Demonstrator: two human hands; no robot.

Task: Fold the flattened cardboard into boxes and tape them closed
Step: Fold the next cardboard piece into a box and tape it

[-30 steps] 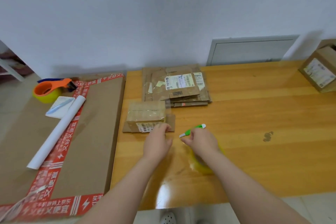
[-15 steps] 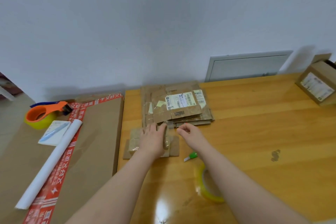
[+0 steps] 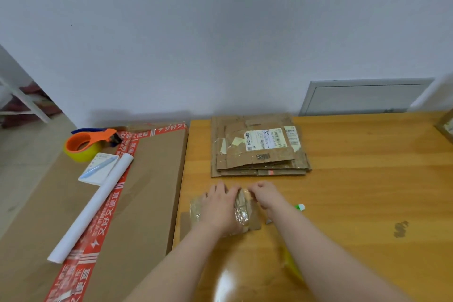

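A small flattened cardboard piece (image 3: 193, 211), wrapped in clear tape, lies on the wooden table (image 3: 355, 191) near its left edge. My left hand (image 3: 219, 206) rests flat on top of it, fingers spread. My right hand (image 3: 266, 195) is just to the right, with fingers curled, pinching the cardboard's raised right flap at its far edge. A stack of flattened cardboard (image 3: 259, 149) with a white label lies behind the hands. A yellow tape roll (image 3: 291, 265) shows partly beside my right forearm.
A green and white cutter (image 3: 300, 206) lies right of my right wrist. On a large brown carton (image 3: 152, 179) at the left sit an orange tape dispenser (image 3: 89, 142), a notepad with a pen (image 3: 98, 169) and a white paper roll (image 3: 93, 206). A box corner (image 3: 446, 127) is at the right edge.
My right hand has put down the green cutter and moved onto the small cardboard next to my left hand. Both hands have shifted to the piece's far edge, and its right flap now stands up.
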